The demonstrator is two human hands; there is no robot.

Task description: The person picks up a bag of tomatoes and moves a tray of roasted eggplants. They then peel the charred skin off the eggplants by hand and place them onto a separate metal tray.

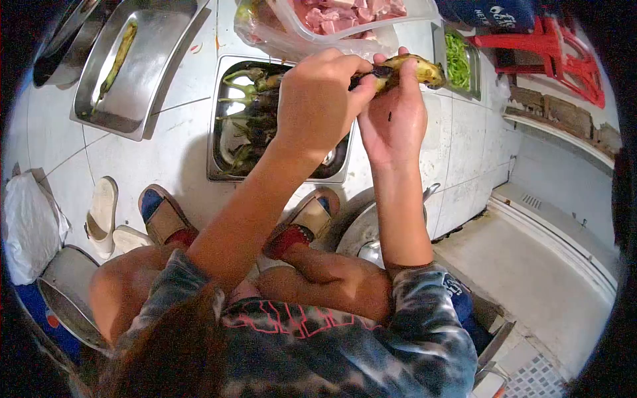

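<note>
A roasted eggplant [424, 69], its yellowish flesh partly bared, lies across the fingers of my right hand [398, 123], whose palm is turned up and thumb presses on it. My left hand [318, 89] pinches dark, charred skin [381, 70] at the eggplant's left end. A small black fleck sticks to my right palm. Below my hands, a metal tray [213, 149] holds several dark eggplants [249, 106] with green stems, and my left hand and forearm hide part of it. Another metal tray [162, 60] at the upper left holds one peeled eggplant [119, 56].
A plastic container [424, 14] of raw meat pieces [352, 14] stands at the top. Chopped green vegetables [458, 60] sit in a tray beside a red stool [551, 53]. A metal pot lid [358, 222] lies by my right forearm; slippers [101, 215] and a pot [70, 285] are at left.
</note>
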